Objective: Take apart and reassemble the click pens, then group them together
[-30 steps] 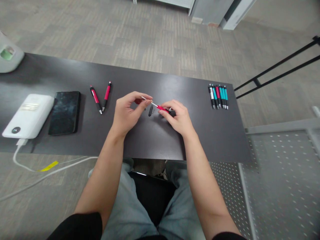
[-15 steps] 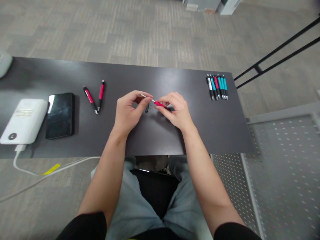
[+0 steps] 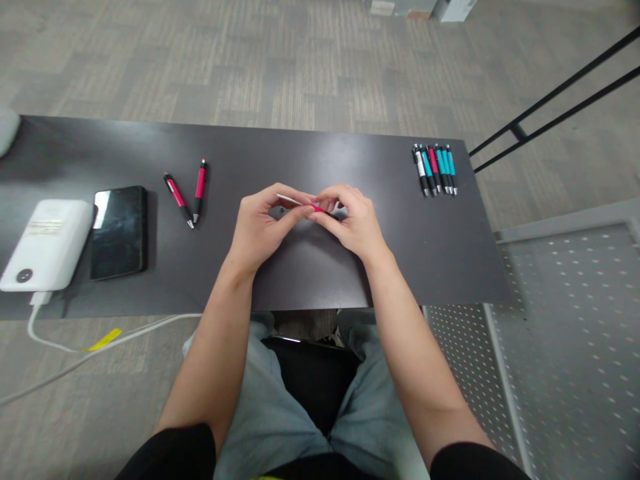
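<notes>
Over the middle of the dark table, my right hand point(image 3: 353, 217) pinches a red pen barrel point(image 3: 320, 209) with a black grip end. My left hand point(image 3: 267, 220) is closed on a thin white pen refill point(image 3: 289, 199), whose free end points up to the left. The refill's other end meets the barrel's end between my fingertips, and how far it sits inside is hidden. Both hands' thumbs and fingertips nearly touch each other. The small pen parts seen on the table earlier are covered by my left hand.
Two red pens point(image 3: 199, 192) lie left of my hands. Farther left are a black phone-like device point(image 3: 119, 233) and a white power bank point(image 3: 49, 245) with a cable point(image 3: 145, 330). A row of several pens point(image 3: 434, 170) lies at the right. The table point(image 3: 425, 267) ends beyond them.
My left hand has moved right, toward my right hand. The fingertips now meet, and less of the red barrel and refill shows. The small parts beneath are now covered.
</notes>
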Demonstrator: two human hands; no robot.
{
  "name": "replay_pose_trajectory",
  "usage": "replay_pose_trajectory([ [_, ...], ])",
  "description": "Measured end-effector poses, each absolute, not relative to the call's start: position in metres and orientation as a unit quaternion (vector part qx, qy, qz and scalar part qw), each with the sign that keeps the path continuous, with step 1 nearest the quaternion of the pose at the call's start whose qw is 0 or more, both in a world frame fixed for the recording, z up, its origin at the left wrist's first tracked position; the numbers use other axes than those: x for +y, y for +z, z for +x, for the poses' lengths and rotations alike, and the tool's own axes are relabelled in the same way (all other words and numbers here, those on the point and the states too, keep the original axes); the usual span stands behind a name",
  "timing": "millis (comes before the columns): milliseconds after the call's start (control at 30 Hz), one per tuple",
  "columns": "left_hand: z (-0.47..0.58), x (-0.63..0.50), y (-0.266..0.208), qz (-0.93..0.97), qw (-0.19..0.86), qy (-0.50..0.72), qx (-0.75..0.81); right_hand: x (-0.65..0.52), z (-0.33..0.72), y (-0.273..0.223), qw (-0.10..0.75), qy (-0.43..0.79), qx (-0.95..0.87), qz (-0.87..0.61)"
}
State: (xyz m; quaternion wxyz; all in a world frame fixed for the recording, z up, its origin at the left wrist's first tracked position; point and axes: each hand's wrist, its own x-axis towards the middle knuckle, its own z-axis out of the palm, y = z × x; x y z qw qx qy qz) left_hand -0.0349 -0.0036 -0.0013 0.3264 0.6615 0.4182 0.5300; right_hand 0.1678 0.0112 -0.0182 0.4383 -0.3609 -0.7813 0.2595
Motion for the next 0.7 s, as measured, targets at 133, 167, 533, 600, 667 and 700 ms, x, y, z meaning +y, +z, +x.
replay_pose_trajectory([
  [133,-0.036,0.000,-0.003,0.606,0.333,0.587,0.421,0.015,0.168,-0.026,0.487,0.278,-0.756,-0.337],
  [167,-0.037,0.002,-0.004,0.580,0.335,0.610,0.423,0.015,0.168,-0.026,0.501,0.274,-0.747,-0.339],
  [533,-0.046,0.008,-0.009,0.538,0.313,0.633,0.460,0.011,0.169,-0.014,0.470,0.226,-0.775,-0.357],
  [600,-0.043,0.007,-0.009,0.545,0.313,0.627,0.460,0.011,0.168,-0.014,0.464,0.244,-0.772,-0.361],
  [667,-0.042,0.006,-0.008,0.540,0.317,0.631,0.459,0.013,0.168,-0.017,0.473,0.257,-0.758,-0.368],
  [700,-0.042,0.006,-0.008,0.534,0.321,0.634,0.458,0.014,0.169,-0.019,0.478,0.260,-0.752,-0.372],
])
